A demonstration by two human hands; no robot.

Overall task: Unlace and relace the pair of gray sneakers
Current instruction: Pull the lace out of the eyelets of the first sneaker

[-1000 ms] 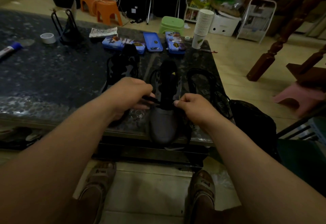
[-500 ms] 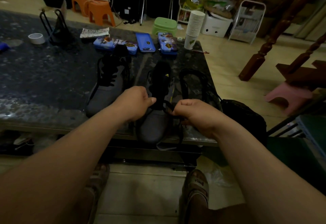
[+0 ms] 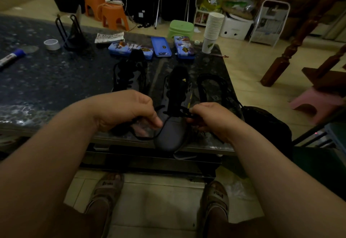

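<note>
Head view: only cam, all lines below come from it.
Near sneaker (image 3: 171,134): gray, at table's near edge, toe poking just over it, btwn both hands. Black tongue stands up, upper eyelets bare.
Far sneaker (image 3: 129,80): further in from near edge, partly hidden behind L hand. Too dim to read its lacing.
Lace (image 3: 149,138): black, thin cord. Slack loop lies by near edge beside toe and runs up toward low eyelets.
L hand (image 3: 129,112): fingers curled, gripping one lace end; tip itself hidden.
R hand (image 3: 207,119): thumb + fingers pinching bunched lace just beside low eyelets.
Table (image 3: 56,88): dark speckled stone, glossy, hard.
Handling (judgement): shoe prob. light, soft upper, stiffer sole. Could slide on slick top or tip off edge when lace is tugged. Lace limp, twists easily. Best held at its stiff tip to thread, other hand steadying shoe by eyelet row.
Materials: matte synth-looking upper, smooth rounded toe, padded tongue w/ small yellow logo.
</note>
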